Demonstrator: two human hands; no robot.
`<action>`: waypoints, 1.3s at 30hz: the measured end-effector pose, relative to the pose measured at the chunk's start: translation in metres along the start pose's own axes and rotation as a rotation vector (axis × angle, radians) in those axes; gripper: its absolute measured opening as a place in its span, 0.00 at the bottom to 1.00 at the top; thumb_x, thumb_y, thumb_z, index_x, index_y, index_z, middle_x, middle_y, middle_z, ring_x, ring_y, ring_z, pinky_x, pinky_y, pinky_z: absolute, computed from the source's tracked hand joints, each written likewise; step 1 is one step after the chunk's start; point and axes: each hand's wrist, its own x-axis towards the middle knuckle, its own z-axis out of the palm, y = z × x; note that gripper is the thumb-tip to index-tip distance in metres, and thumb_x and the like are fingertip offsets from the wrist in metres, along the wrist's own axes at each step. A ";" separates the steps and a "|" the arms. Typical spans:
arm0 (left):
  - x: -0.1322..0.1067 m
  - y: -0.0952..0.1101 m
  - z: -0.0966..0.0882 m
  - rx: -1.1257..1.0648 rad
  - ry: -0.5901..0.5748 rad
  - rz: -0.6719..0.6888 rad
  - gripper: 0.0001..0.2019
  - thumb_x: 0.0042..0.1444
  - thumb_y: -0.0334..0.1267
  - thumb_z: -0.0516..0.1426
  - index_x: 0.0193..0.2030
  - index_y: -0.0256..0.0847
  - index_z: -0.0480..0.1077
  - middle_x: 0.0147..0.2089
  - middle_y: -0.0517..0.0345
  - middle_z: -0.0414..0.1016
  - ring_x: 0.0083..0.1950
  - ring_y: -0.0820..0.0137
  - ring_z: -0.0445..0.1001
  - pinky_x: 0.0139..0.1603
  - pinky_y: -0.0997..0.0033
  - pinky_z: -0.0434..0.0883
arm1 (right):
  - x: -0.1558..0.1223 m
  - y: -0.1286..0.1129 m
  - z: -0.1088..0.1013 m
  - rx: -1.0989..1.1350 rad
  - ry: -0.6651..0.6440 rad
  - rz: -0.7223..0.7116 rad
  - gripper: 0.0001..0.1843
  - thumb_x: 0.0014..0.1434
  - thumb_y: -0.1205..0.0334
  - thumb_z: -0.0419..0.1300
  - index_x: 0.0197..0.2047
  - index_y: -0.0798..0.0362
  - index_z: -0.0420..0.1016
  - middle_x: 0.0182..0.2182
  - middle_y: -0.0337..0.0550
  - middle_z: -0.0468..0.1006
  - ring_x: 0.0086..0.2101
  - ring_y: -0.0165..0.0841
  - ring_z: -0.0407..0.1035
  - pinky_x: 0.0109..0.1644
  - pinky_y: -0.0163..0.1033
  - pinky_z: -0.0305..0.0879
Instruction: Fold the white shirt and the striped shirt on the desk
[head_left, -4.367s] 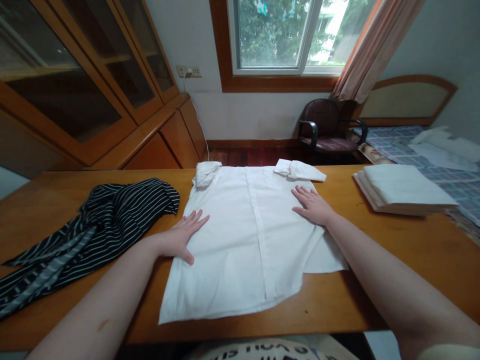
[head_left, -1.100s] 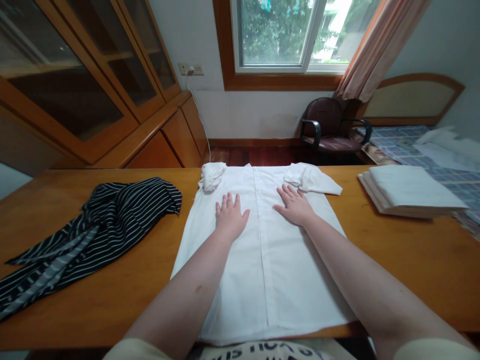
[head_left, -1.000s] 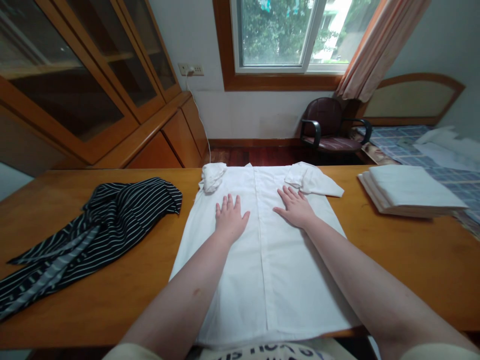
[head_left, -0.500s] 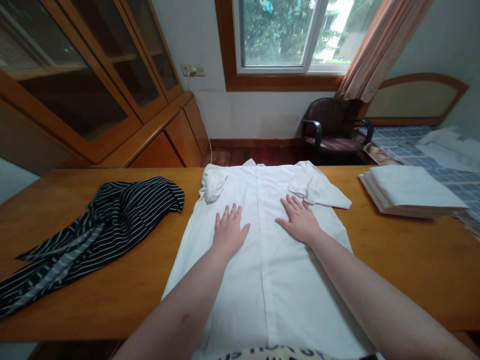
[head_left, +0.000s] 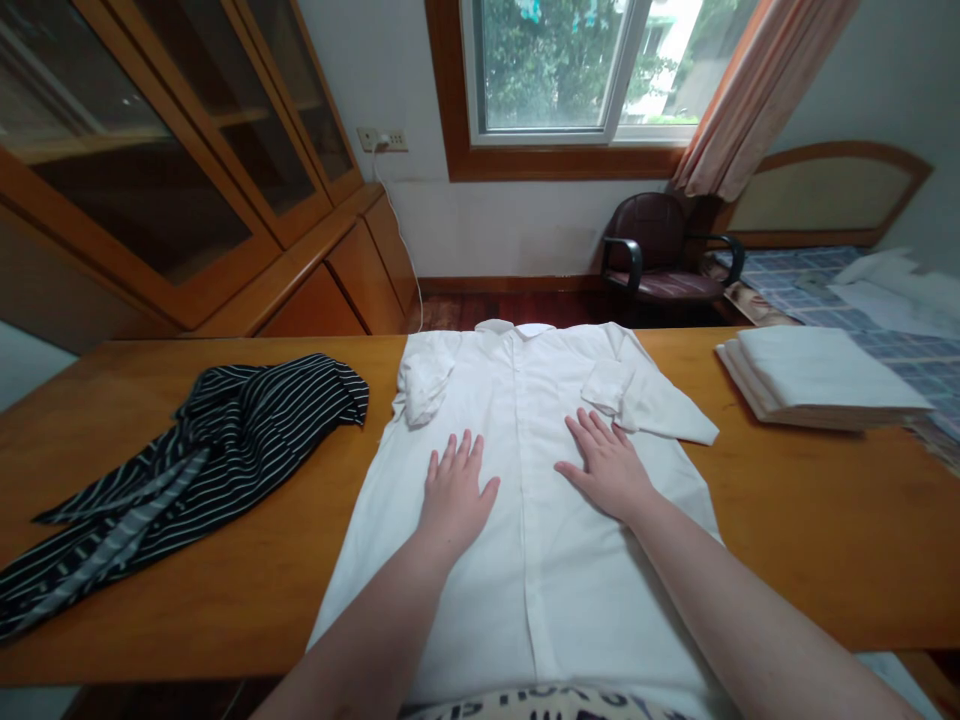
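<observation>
A white button-front shirt (head_left: 487, 560) lies face up on the wooden table (head_left: 795, 530), its collar at the far edge and its hem toward my body. My left hand (head_left: 455, 495) rests flat on the shirt's left half, fingers spread. On the other side of the button placket, my right hand (head_left: 607, 465) lies palm down with its fingers apart, close below the folded right sleeve cuff. The left sleeve is bunched up near the shoulder. My forearms cover part of the shirt's lower sides.
A black striped garment (head_left: 262, 420) lies crumpled on the table's left. At the right stands a stack of folded white cloth (head_left: 825, 370). Beyond the table are a wooden cabinet (head_left: 300, 270), an armchair (head_left: 660, 250) and a bed (head_left: 795, 285).
Both hands have slid toward my body, pulling the shirt with them. Its collar now shows on the table near the far edge.
</observation>
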 end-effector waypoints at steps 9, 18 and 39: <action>-0.009 0.007 0.001 0.013 0.023 -0.020 0.30 0.62 0.44 0.46 0.69 0.38 0.51 0.72 0.52 0.48 0.72 0.58 0.45 0.69 0.49 0.46 | 0.022 -0.018 -0.037 0.014 0.038 -0.051 0.25 0.63 0.47 0.50 0.52 0.56 0.73 0.53 0.54 0.72 0.52 0.45 0.66 0.54 0.47 0.60; -0.025 0.012 0.004 0.033 0.013 -0.067 0.30 0.61 0.43 0.45 0.70 0.35 0.50 0.72 0.52 0.47 0.72 0.60 0.44 0.70 0.52 0.45 | 0.084 -0.035 -0.013 0.063 0.037 -0.102 0.37 0.62 0.45 0.52 0.67 0.61 0.55 0.67 0.59 0.50 0.65 0.46 0.47 0.66 0.48 0.44; 0.079 0.012 0.003 0.061 0.151 0.073 0.31 0.62 0.49 0.46 0.68 0.33 0.53 0.71 0.44 0.51 0.71 0.56 0.49 0.67 0.55 0.51 | 0.063 -0.036 0.004 0.079 0.074 -0.102 0.37 0.63 0.43 0.47 0.69 0.56 0.52 0.68 0.52 0.50 0.66 0.41 0.42 0.67 0.48 0.36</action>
